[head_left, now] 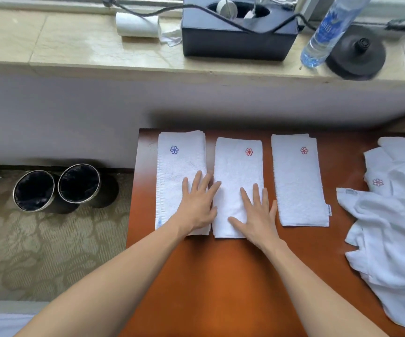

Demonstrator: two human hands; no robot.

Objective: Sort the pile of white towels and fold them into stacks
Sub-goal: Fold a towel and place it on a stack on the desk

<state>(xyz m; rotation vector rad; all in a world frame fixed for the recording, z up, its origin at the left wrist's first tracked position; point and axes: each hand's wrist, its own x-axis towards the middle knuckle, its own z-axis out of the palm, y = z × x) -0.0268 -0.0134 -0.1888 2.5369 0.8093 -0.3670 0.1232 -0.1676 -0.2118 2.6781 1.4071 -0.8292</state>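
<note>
Three folded white towels lie side by side at the far edge of an orange-brown table (220, 276). The left stack (179, 164) has a blue flower mark. The middle towel (237, 171) and the right towel (296, 181) each have a red flower mark. My left hand (200, 203) lies flat with spread fingers across the gap between the left stack and the middle towel. Flat on the near end of the middle towel presses my right hand (257, 215). An unsorted pile of white towels (391, 215) sits at the table's right side.
Two dark round bins (55, 188) stand on the patterned carpet left of the table. On the stone sill behind are a black box (237, 35), a water bottle (330, 30), a black round base (357, 57) and a rolled white cloth (138, 24).
</note>
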